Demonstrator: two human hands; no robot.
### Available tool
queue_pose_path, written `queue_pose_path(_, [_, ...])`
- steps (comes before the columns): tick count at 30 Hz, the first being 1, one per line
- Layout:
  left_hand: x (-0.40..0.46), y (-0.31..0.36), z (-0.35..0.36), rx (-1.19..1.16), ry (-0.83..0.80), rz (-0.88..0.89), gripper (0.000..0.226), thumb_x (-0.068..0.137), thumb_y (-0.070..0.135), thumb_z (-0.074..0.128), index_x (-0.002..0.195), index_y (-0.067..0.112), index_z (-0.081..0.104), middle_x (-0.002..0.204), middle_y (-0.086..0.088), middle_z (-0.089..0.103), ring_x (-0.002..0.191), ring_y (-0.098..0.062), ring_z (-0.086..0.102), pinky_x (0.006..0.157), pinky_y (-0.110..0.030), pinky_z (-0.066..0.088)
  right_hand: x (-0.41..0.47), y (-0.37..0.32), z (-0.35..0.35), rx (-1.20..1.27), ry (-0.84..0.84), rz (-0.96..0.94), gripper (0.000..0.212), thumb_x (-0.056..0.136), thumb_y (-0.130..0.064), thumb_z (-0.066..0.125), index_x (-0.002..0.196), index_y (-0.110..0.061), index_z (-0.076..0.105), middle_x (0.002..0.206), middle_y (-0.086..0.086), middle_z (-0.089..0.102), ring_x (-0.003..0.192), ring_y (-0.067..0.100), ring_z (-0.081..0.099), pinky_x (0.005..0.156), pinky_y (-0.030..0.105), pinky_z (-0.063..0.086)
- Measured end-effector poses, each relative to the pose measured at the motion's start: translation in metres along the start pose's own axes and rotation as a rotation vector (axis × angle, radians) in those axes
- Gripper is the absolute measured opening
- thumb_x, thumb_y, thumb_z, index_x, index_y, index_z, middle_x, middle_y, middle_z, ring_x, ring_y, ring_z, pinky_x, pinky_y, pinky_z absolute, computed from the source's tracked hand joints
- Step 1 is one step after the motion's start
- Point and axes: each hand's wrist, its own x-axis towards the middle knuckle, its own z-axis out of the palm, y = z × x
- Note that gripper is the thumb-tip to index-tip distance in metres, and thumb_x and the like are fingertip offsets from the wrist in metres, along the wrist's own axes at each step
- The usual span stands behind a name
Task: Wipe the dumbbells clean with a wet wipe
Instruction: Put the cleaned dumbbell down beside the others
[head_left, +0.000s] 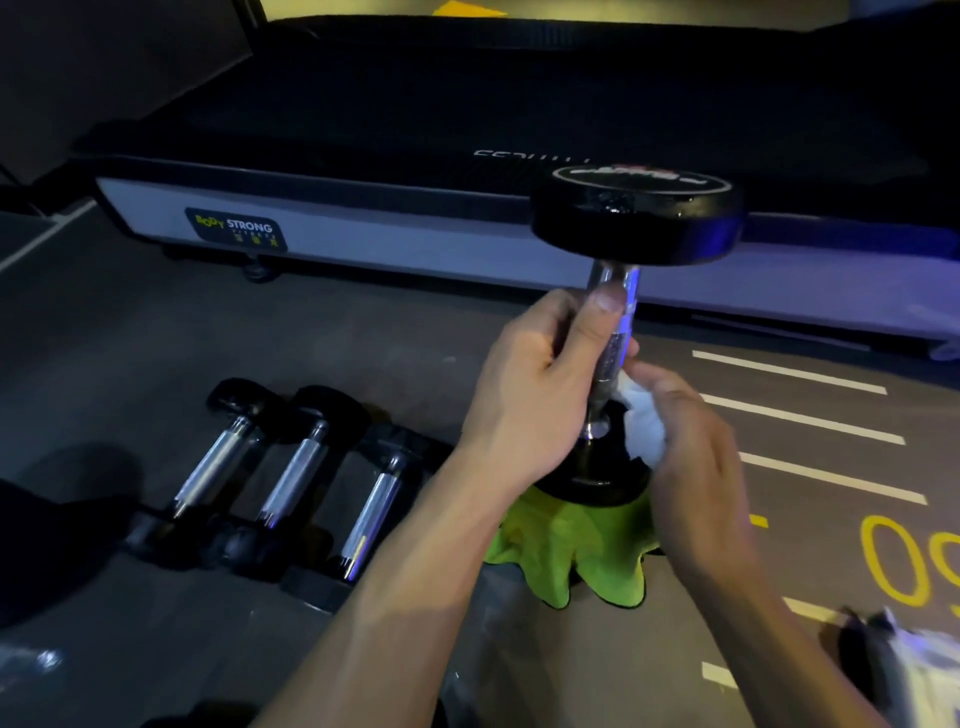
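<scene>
dim room, grey floor (156, 322) with painted lines, treadmill (363, 156) behind.

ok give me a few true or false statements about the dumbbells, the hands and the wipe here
1. The dumbbell being wiped stands on end on a green cloth. True.
2. The left hand holds the white wet wipe. False: the left hand grips the chrome handle; the right hand holds the wipe.
3. Three more dumbbells lie on the floor to the left. True.
4. The wipe is on the top weight head. False: it is at the lower head, near the handle's base.
</scene>
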Motion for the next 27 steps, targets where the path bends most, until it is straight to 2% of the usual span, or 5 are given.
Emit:
queue_pose_path(9, [-0.047, -0.001, -0.071, -0.266, 0.229, -0.160, 0.053, 0.086, 0.058, 0.048, 0.101, 0.012, 0.070, 0.077, -0.002, 0.070, 0.064, -0.013, 0.064, 0.049, -0.022, 0.048, -0.049, 0.009, 0.017, 0.076, -0.020, -0.151, 0.040, 0.100, -0.027, 0.038, 0.118, -0.020, 0.073, 0.127, -0.002, 0.072, 0.123, 0.020, 0.064, 0.103, 0.040, 0.047])
queue_pose_path(15, [-0.145, -0.051, -0.183, 0.305, 0.375, -0.290, 0.060, 0.101, 0.063, 0.056, 0.081, 0.006, 0.062, 0.062, -0.001, 0.053, 0.051, -0.011, 0.040, 0.046, -0.022, 0.034, -0.075, 0.037, 0.083, 0.341, -0.528, 0.419, 0.054, 0.067, -0.032, 0.048, 0.116, -0.027, 0.070, 0.105, -0.004, 0.078, 0.083, 0.014, 0.066, 0.067, 0.026, 0.056])
queue_pose_path(18, [-0.209, -0.086, -0.243, 0.607, 0.401, -0.447, 0.060, 0.084, 0.077, 0.047, 0.072, 0.020, 0.056, 0.057, 0.012, 0.046, 0.052, -0.008, 0.036, 0.049, -0.030, 0.033, -0.096, 0.063, 0.113, 0.343, -0.655, 0.633, 0.059, 0.060, -0.025, 0.055, 0.116, -0.032, 0.074, 0.121, -0.004, 0.075, 0.113, 0.019, 0.068, 0.105, 0.047, 0.053])
queue_pose_path(21, [-0.264, -0.108, -0.294, 0.844, 0.431, -0.606, 0.062, 0.083, 0.084, 0.038, 0.082, 0.027, 0.061, 0.059, 0.012, 0.056, 0.053, -0.006, 0.045, 0.058, -0.035, 0.043, -0.110, 0.078, 0.128, 0.099, -0.708, 0.621, 0.052, 0.072, -0.030, 0.064, 0.122, -0.044, 0.069, 0.133, -0.011, 0.067, 0.126, 0.007, 0.061, 0.117, 0.039, 0.041])
queue_pose_path(27, [-0.309, -0.144, -0.353, 0.928, 0.440, -0.837, 0.056, 0.097, 0.071, 0.049, 0.084, 0.019, 0.065, 0.066, 0.006, 0.064, 0.064, -0.019, 0.058, 0.063, -0.028, 0.045, -0.113, 0.094, 0.160, -0.158, -0.762, 0.482, 0.021, 0.095, -0.025, 0.070, 0.112, -0.032, 0.059, 0.105, -0.015, 0.077, 0.087, 0.006, 0.070, 0.079, 0.019, 0.050])
